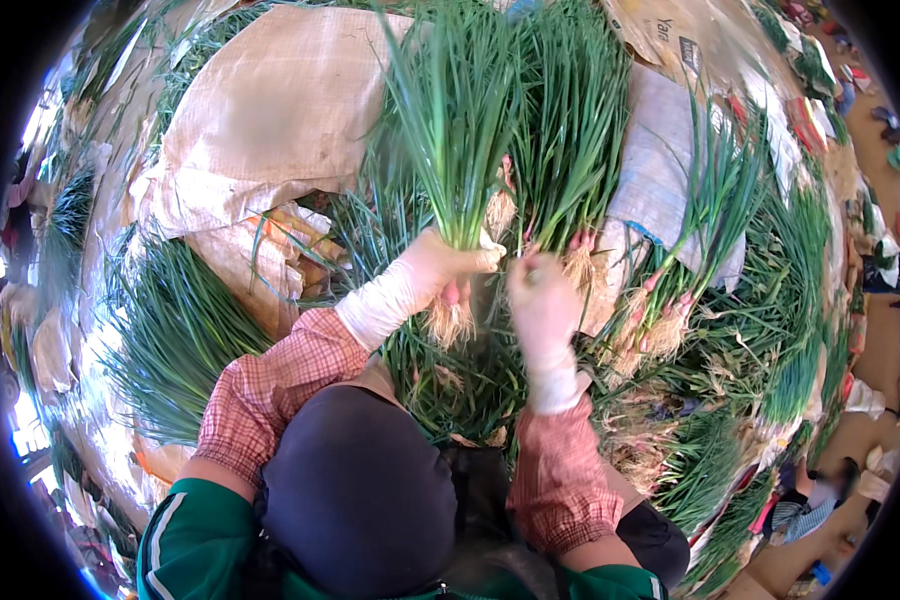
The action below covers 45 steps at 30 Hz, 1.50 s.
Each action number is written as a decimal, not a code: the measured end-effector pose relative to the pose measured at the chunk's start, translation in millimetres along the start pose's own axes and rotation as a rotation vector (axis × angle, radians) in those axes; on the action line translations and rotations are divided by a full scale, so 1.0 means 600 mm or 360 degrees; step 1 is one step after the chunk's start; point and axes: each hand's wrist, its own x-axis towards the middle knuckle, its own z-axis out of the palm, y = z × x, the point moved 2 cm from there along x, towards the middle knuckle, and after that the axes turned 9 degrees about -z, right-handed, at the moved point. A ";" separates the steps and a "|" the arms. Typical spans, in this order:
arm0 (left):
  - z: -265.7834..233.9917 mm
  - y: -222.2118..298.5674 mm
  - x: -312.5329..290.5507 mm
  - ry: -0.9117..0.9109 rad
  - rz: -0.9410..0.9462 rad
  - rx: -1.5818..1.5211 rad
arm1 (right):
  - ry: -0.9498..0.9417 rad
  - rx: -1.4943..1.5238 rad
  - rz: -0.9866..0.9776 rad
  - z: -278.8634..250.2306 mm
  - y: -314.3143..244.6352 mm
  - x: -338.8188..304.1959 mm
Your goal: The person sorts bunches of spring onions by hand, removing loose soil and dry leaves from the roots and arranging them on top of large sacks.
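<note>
A brown floor (pixel 880 345) strewn with scattered, partly blurred items is seen along the right edge of the frame, while most of the remaining area is covered by heaps of green leaves. At the upper left, a large beige sack (pixel 270 100) is spread out, and a grayish sack (pixel 655 150) is laid at the upper right of center. In the upper center of the frame, a bunch of spring onions (pixel 455 150) is gripped by the left hand (pixel 435 268), its leaves pointed upward and its pinkish bulbs and pale roots left hanging below the fist. The right hand (pixel 543 300) is held just beside it with fingers curled; whether anything is pinched there cannot be told. Behind the hands, a thick stand of spring onions (pixel 570 120) is seen, with roots bared near the right hand. Another bunch (pixel 705 215) is laid slanting at right of center, and a dense leafy pile (pixel 195 340) is placed at the left. Both forearms are covered by red checked sleeves (pixel 295 365).
</note>
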 end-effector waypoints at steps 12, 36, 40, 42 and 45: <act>0.005 -0.009 0.003 0.0077 -0.0106 0.0184 | 0.0239 0.0500 0.0506 0.040 0.119 0.075; 0.018 -0.024 0.026 -0.0144 -0.0037 0.0060 | 0.0408 0.2018 0.0623 0.076 0.038 0.022; 0.004 -0.011 0.008 -0.0049 -0.0090 0.0185 | 0.0479 0.2164 0.0652 0.090 0.024 0.035; 0.008 -0.012 0.004 -0.0075 -0.0098 0.0149 | 0.0526 0.2146 0.0539 0.078 0.027 0.044; 0.021 -0.011 0.013 -0.0121 -0.0105 0.0157 | 0.0539 0.2379 0.0758 0.077 0.036 0.040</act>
